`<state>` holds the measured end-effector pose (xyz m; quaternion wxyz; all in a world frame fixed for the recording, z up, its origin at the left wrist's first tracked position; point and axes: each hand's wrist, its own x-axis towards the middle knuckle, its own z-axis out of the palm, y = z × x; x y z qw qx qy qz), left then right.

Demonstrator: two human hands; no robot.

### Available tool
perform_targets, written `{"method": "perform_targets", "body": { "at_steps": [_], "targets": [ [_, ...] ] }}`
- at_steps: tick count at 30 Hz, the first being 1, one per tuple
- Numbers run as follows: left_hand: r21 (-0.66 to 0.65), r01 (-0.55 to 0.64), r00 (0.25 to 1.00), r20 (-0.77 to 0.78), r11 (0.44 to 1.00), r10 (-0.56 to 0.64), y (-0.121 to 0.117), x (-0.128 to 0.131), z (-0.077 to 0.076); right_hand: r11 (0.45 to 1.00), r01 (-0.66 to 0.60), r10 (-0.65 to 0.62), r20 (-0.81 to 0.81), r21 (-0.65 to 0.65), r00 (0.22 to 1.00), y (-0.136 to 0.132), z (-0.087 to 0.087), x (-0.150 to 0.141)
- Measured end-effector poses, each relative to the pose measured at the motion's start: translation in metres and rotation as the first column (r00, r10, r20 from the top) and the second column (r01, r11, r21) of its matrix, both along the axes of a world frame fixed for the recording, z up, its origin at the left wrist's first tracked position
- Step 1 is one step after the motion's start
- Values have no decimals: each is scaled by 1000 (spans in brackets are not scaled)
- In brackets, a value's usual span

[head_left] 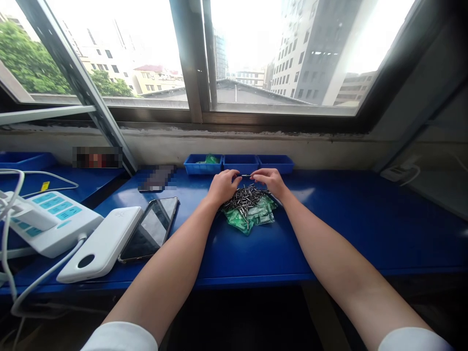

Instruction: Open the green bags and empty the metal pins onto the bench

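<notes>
Above the pile, my left hand [224,186] and my right hand [269,181] pinch opposite ends of one thin, dark metal rod [244,176], held roughly level. Its exact kind is too small to make out. Below lies a heap of similar short metal rods [248,199], resting partly over green plastic packets [239,222]. Just behind my fingers stand three blue bins in a row. The left bin [203,167] has some green packets in it; the middle bin [240,164] and the right bin [276,164] show only partly into their insides.
On the left of the blue table [252,263] lie a phone [150,229], a white power bank [100,243] and a white power strip [54,219] with cables. A blurred dark flat object [158,177] lies farther back. A metal shelf post [109,129] slants before the window.
</notes>
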<state>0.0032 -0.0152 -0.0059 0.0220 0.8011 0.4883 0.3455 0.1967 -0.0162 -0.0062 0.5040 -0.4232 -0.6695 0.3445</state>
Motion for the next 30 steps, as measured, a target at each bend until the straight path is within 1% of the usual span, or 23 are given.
{"method": "perform_targets", "body": {
  "at_steps": [2, 3, 6, 8, 11, 13, 16, 20, 26, 30],
  "targets": [
    [14, -64, 998, 7, 998, 64, 2, -2, -1, 988, 123, -132, 103, 90, 986, 3, -3, 3],
    [7, -97, 995, 3, 995, 97, 3, -3, -2, 973, 183, -205, 168, 137, 964, 5, -4, 5],
    [-38, -190, 982, -26, 981, 189, 5, -5, -2, 913, 315, -392, 345, 257, 853, 11, -9, 11],
    [-72, -244, 969, -49, 967, 241, 5, -6, -2, 875, 375, -478, 423, 306, 770, 16, -12, 14],
    [-111, -304, 952, -75, 946, 297, 6, -8, -3, 834, 442, -551, 502, 330, 666, 22, -15, 19],
    [-132, -332, 942, -92, 934, 322, 7, -9, -4, 821, 476, -568, 537, 315, 624, 24, -16, 23],
    [-180, -355, 934, -116, 917, 339, 10, -11, -6, 813, 505, -569, 575, 288, 588, 26, -19, 26],
    [-245, -318, 946, -140, 916, 291, 12, -11, -9, 812, 512, -564, 598, 279, 569, 26, -20, 27],
    [-262, -256, 963, -153, 931, 222, 13, -10, -12, 836, 481, -526, 640, 265, 560, 23, -17, 23],
    [-273, -254, 960, -192, 928, 207, 14, -8, -13, 858, 448, -480, 700, 250, 528, 22, -15, 18]
  ]
}}
